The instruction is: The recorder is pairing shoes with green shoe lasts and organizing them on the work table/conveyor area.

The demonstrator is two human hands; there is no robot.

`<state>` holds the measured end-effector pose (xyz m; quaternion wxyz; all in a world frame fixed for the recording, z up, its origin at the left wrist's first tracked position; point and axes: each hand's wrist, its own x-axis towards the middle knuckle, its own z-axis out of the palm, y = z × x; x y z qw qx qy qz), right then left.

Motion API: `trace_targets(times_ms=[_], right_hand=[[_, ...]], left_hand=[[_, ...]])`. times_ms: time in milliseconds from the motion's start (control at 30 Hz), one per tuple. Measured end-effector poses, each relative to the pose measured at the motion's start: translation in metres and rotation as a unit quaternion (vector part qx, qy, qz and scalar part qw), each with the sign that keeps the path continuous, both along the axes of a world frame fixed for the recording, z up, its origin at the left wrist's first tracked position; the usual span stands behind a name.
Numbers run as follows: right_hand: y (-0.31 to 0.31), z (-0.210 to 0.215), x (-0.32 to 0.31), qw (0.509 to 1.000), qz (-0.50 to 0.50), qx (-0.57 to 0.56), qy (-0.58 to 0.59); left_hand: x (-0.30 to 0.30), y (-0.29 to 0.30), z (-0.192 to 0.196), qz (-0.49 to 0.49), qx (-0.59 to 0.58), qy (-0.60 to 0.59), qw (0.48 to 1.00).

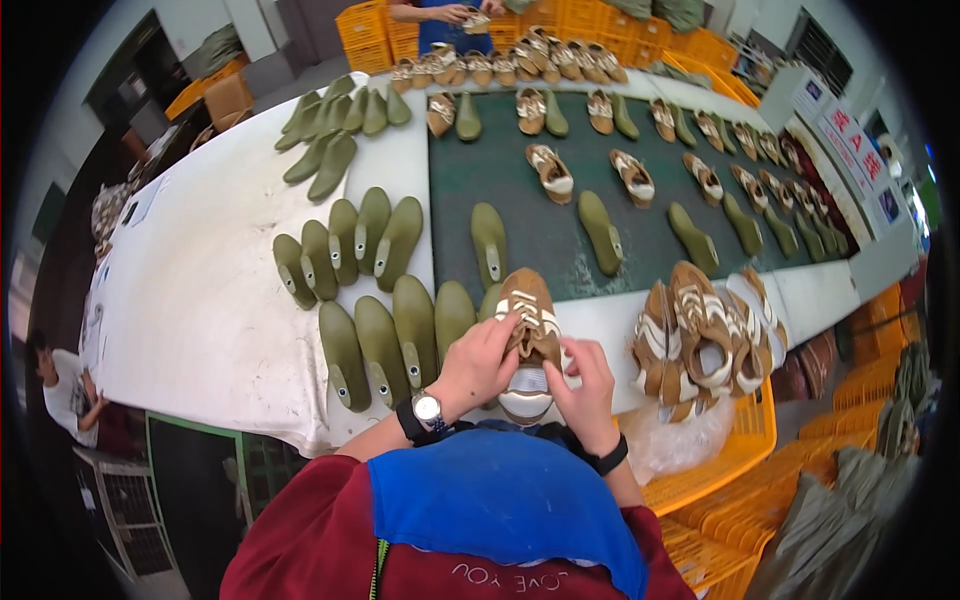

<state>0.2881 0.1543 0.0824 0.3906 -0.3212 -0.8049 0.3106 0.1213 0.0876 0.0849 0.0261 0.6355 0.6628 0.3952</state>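
Observation:
A brown sneaker with white stripes and laces is between my hands at the table's near edge, its toe pointing away from me. My left hand grips it from the left, fingers at the laces and tongue. At the right of its opening, the bent fingers of my right hand pinch the collar. The pale insole shows inside the shoe. Just left of my left hand lie several green shoe lasts; one is partly hidden behind the sneaker. More brown sneakers are bunched to the right of my right hand.
Pairs of lasts and sneakers stand in rows on the dark green belt. A white tabletop stretches left. Yellow crates stand by my right side, with a plastic bag. Across the table a co-worker handles a shoe.

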Motion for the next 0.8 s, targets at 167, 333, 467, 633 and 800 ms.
trace_targets(times_ms=[167,333,467,633,800], right_hand=[[-0.009,0.016,-0.002,0.984,0.126,0.008,-0.129],[0.012,0.008,-0.029,0.957,0.210,-0.060,-0.192],[0.059,0.012,-0.075,0.960,0.209,-0.080,-0.168],[0.134,-0.011,-0.164,0.941,0.213,-0.053,-0.258],[0.196,-0.072,-0.257,0.917,0.201,-0.111,-0.326]], left_hand=[[-0.021,-0.006,-0.012,0.039,-0.005,0.037,0.999],[-0.041,-0.011,-0.014,0.071,-0.042,-0.005,0.997],[-0.076,-0.033,-0.020,0.120,-0.083,-0.009,0.989],[-0.117,-0.093,-0.069,0.258,-0.185,0.083,0.945],[-0.118,-0.134,-0.103,0.325,-0.242,0.066,0.912]])
